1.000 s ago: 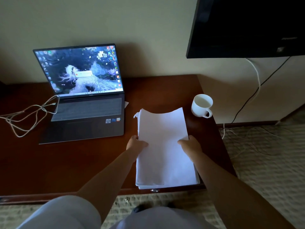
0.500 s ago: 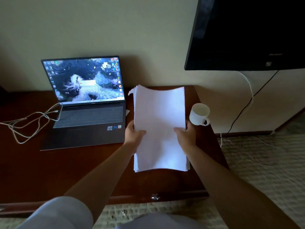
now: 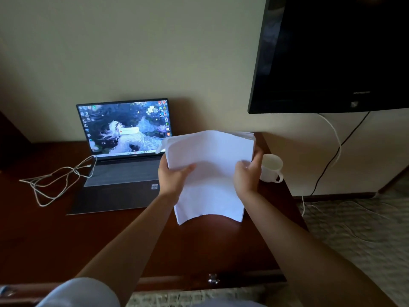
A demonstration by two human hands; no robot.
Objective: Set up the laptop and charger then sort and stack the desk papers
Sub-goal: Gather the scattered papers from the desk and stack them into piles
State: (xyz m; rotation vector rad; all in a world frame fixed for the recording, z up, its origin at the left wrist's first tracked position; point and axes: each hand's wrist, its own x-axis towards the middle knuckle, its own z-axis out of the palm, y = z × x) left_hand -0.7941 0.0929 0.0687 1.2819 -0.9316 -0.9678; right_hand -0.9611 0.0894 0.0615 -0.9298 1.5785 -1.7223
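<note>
A thick stack of white papers [image 3: 210,169] is held upright above the dark wooden desk [image 3: 66,244], its lower edge bowed and hanging free. My left hand [image 3: 171,178] grips the stack's left side and my right hand [image 3: 249,173] grips its right side. To the left stands the laptop [image 3: 124,156], lid open and screen lit with a desktop picture. A white charger cable [image 3: 55,180] runs in loops from the laptop's left edge across the desk.
A white mug [image 3: 271,168] stands at the desk's right edge, just behind my right hand. A black television [image 3: 332,52] hangs on the wall above, with cables [image 3: 336,151] dropping to the carpet. A drawer knob [image 3: 213,279] sits on the desk's front.
The paper stack lay flat on the desk under both hands; both hands have since lifted it and tilted it upright, farther from the desk's front edge.
</note>
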